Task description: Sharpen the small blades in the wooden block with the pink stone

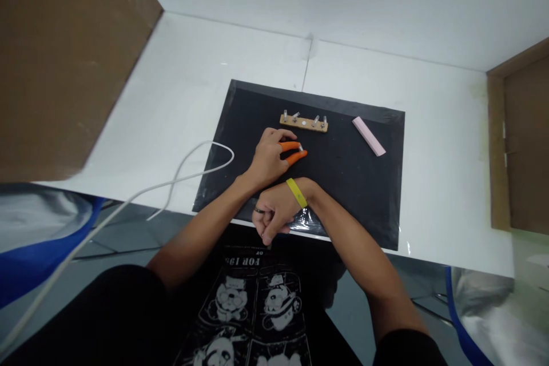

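Over the middle of the black mat (343, 189), my left hand (271, 153) is closed around a tool with two orange arms (294, 158). The arms stick out to the right and come together around a small, pale, shiny piece (301, 148). My right hand (274, 209) is bent back toward my body at the mat's front edge, its fingers curled in. What those fingers hold, if anything, is hidden. Just beyond my left hand lies a narrow tan strip (304, 123) bearing several small clear pegs, some upright and some tilted.
A pink bar (369, 136) lies at the mat's right side. From the left, a white cable (189, 174) loops onto the white table (441, 171). Brown boards stand at the left (68, 68) and the right (525, 143), with a white wall (343, 0) behind.
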`<state>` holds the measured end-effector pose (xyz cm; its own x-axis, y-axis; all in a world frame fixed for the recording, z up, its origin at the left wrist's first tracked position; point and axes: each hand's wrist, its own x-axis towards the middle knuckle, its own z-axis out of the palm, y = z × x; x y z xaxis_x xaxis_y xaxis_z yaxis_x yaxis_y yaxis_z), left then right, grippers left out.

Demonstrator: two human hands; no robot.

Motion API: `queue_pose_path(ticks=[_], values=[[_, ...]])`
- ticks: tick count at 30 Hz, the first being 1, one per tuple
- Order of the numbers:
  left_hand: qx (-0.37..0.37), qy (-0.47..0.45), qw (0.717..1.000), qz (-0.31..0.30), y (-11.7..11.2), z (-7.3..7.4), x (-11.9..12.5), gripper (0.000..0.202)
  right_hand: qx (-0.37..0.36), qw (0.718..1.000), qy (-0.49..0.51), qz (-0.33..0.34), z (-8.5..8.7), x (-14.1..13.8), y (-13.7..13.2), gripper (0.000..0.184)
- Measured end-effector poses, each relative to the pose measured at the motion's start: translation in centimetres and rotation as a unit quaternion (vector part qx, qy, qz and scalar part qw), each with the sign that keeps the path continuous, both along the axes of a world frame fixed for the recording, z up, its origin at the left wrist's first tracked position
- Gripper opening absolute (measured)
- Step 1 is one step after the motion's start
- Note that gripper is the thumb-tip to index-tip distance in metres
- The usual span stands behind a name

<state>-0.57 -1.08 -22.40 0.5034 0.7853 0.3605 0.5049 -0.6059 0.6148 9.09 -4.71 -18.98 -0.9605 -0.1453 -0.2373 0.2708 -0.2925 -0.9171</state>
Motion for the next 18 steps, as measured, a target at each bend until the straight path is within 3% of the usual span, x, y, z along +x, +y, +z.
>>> queue_pose_path(ticks=[5,18], values=[[0.007,0.01,1.0,-0.003,0.0,0.0,0.0,0.011,0.002,1.0,-0.005,0.0,0.2,0.1,0.0,0.032],[0.027,0.027,0.999,-0.004,-0.1,0.1,0.1,0.013,-0.04,0.998,0.034,-0.02,-0.8,0.0,-0.1,0.013]])
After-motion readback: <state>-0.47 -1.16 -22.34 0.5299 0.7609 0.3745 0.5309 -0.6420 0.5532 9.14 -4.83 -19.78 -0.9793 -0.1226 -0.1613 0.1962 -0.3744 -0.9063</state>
